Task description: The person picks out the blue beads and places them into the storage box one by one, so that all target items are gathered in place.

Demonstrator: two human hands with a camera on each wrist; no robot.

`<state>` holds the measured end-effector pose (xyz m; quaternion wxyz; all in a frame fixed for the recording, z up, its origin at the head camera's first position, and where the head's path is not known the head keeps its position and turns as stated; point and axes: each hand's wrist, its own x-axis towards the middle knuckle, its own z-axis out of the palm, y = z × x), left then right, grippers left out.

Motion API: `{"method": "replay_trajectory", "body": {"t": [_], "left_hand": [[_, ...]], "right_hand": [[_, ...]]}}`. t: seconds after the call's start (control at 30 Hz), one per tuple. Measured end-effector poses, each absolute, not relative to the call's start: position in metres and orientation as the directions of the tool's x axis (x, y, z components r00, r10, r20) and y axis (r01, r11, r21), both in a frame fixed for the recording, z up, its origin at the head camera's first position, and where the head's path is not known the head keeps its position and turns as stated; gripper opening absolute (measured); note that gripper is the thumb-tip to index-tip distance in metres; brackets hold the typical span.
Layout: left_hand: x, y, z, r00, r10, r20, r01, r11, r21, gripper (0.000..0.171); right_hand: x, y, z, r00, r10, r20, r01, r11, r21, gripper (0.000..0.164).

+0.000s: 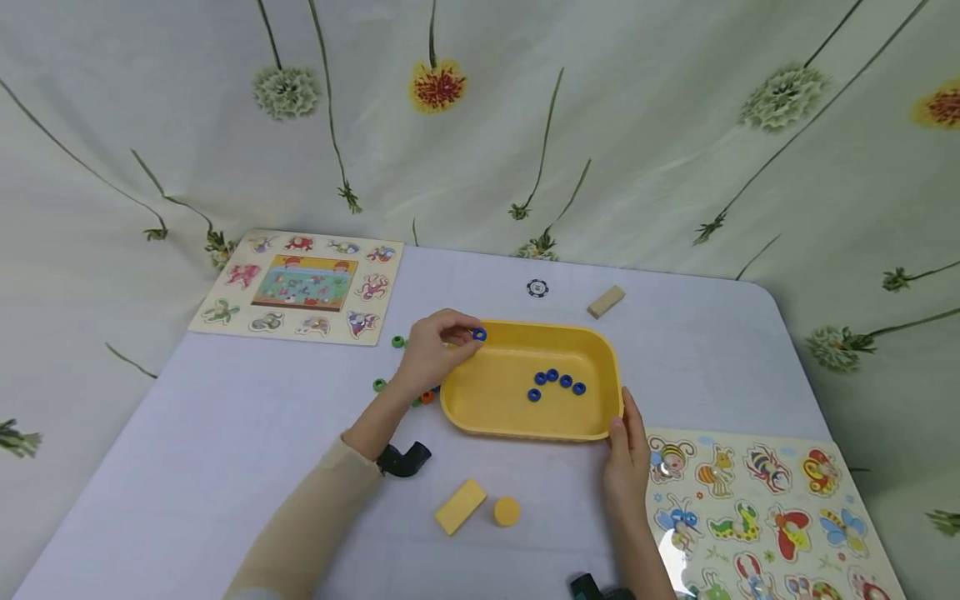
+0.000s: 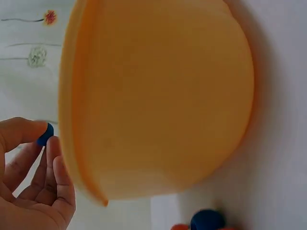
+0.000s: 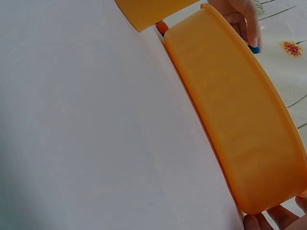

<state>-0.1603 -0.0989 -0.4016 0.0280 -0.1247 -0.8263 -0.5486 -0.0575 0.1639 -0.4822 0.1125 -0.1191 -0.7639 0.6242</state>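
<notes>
My left hand [image 1: 435,354] is over the left end of a shallow yellow tray [image 1: 491,400], pinching a small blue ring-shaped bead [image 2: 47,134] between thumb and fingertips. Several more blue beads [image 1: 566,381] lie on the tray's floor, right of its middle. At the tray's right end, my right hand [image 1: 628,450] grips the wall, thumb near the rim; in the right wrist view its fingers [image 3: 280,216] wrap the tray's lower corner. Green beads [image 1: 379,385] and an orange bead [image 1: 427,397] lie on the table left of the tray, partly hidden by my left arm.
A yellow block [image 1: 461,507] and a yellow round piece [image 1: 506,512] lie in front of the tray. Behind it are a poker chip [image 1: 537,288] and a wooden block [image 1: 606,302]. Picture puzzle boards lie at back left [image 1: 225,292] and front right [image 1: 723,521].
</notes>
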Motion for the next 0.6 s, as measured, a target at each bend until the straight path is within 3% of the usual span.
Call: {"method": "replay_trajectory", "body": {"t": [0.33, 0.6], "left_hand": [[-0.183, -0.053, -0.431, -0.936, 0.351, -0.009, 0.193, 0.535, 0.823, 0.017], [-0.19, -0.03, -0.443, -0.895, 0.441, -0.067, 0.259, 0.637, 0.726, 0.016]], "right_hand": [[-0.058, 0.162, -0.482, -0.943, 0.332, 0.009, 0.055, 0.183, -0.982, 0.04], [-0.057, 0.163, -0.48, -0.938, 0.347, -0.004, 0.083, 0.211, -0.974, 0.04]]}}
